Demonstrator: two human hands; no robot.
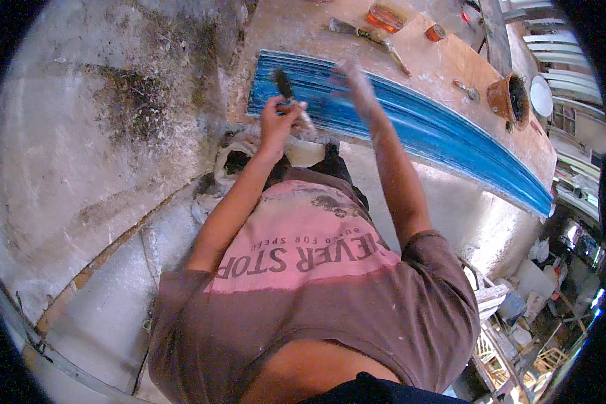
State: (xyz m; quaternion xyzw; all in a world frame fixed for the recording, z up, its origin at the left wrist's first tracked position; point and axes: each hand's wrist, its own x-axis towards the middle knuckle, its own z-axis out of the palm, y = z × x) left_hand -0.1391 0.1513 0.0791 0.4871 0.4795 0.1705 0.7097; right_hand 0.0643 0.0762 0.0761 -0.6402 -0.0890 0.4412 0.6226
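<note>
A long blue streaked board (424,121) lies across the table, running from the upper left to the right. In my left hand (278,126), whose fingers are closed, is a paintbrush (283,83) with dark bristles pointing up and away. The brush is over the near left part of the board; whether its bristles touch the surface, I cannot tell. My right hand (354,86) is smeared by motion above the board, to the right of the brush. Its fingers are too blurred to read.
Beyond the board lie another paintbrush (377,42), a clear container of orange liquid (385,18) and a small amber jar (435,32). A brown pot (505,101) and a white round lid or dish (541,96) stand at the right. A pale bucket (305,153) sits below the board's near edge.
</note>
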